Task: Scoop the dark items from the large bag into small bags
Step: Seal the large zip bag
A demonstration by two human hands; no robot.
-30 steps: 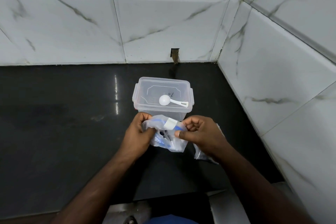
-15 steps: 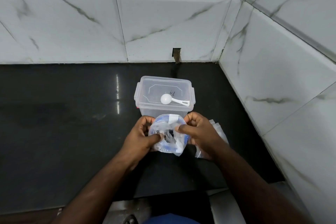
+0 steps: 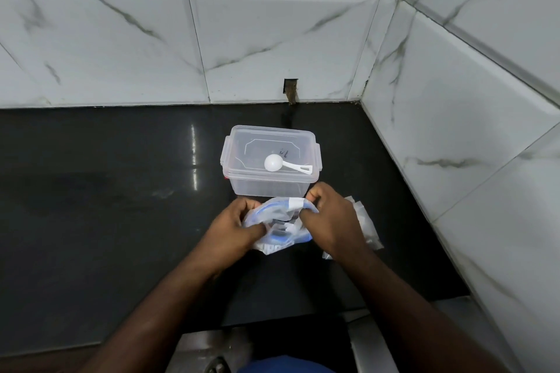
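Note:
A clear plastic bag with a blue zip rim (image 3: 277, 228) stands on the black counter in front of me, its mouth pulled open, with dark items visible inside. My left hand (image 3: 233, 228) grips the bag's left rim and my right hand (image 3: 330, 219) grips its right rim. A white scoop (image 3: 286, 164) lies on the lid of a clear lidded box (image 3: 270, 160) just behind the bag. Small clear bags (image 3: 365, 227) lie flat on the counter to the right, partly hidden under my right hand.
The black counter (image 3: 106, 206) runs into a corner of white marbled wall tiles at the back and right. A small dark hole (image 3: 291, 89) marks the back wall. The counter's front edge lies below my forearms.
Both hands have pulled the bag's rim wider, so its mouth now gapes upward and the dark items show. The box and scoop have stayed in place.

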